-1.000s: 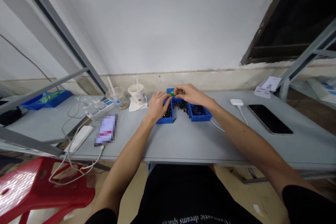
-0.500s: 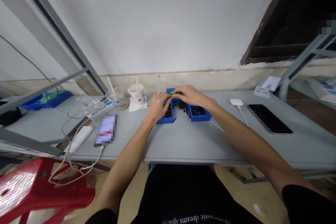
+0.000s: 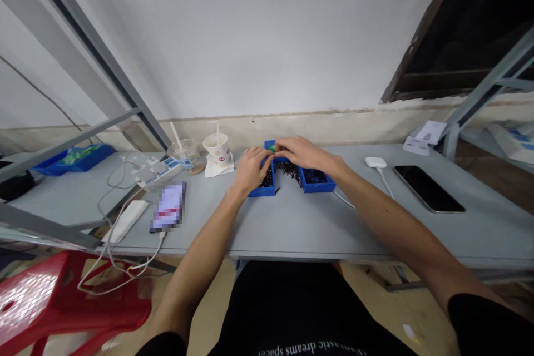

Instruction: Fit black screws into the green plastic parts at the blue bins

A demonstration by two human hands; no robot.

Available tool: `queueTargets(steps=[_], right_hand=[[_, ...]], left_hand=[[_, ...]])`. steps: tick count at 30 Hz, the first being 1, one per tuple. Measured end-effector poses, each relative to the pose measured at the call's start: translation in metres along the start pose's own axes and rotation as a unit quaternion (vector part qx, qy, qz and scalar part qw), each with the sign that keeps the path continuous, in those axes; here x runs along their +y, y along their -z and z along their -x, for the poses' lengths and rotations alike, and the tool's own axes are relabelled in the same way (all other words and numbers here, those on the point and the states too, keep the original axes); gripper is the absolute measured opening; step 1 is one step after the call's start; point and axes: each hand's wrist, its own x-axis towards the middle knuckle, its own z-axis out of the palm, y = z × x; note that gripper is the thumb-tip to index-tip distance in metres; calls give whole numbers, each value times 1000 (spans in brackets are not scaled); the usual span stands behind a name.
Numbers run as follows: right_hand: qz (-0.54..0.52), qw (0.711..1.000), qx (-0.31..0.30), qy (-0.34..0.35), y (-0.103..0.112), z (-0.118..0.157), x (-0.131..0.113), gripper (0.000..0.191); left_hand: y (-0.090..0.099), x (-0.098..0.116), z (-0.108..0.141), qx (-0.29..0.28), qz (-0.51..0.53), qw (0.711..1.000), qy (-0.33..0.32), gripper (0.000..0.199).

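Observation:
My left hand [image 3: 252, 168] is above the left blue tray [image 3: 263, 192], which holds small dark parts. Its thumb and fingers are pinched together at the fingertips. Opposite it, my right hand [image 3: 301, 152] reaches in from the right, also pinched, and the fingertips of both hands meet. Whatever they hold is too small to make out. Behind the fingertips a back blue tray [image 3: 270, 143] shows some green material. A right blue tray [image 3: 319, 188] contains dark pieces. Between the trays lies a pile of thin black pieces [image 3: 288, 169] on the grey table [image 3: 287, 228].
To the left stand a paper cup [image 3: 218, 150] with a straw, a clear plastic cup [image 3: 187, 157], a power strip [image 3: 161, 171] and a charging phone [image 3: 169, 206]. Rightward lie a white charger case [image 3: 375, 163] and a black phone [image 3: 429, 189]. A red stool [image 3: 75, 306] stands lower left.
My right hand has shifted very slightly downward at the fingertips. My left hand and the trays look the same.

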Motion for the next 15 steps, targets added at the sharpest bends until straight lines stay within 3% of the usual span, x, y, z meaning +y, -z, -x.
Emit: queueTargets(steps=[2,6,9,15], right_hand=[[-2,1000,0,2,-1,0,1,18],[-14,1000,0,18,-3,-1,3,9],[20,1000,-8,9,-3,-2,3,18],[50,997,-30,-47,22,4,7,28]], left_hand=[[0,0,0,0,1,1000,0,29],[-1,-1,0,-8,-2,1000,2,29],[-1,0,0,-8,0,1000,3,30],[0,2,0,-6,9,1000,4,29]])
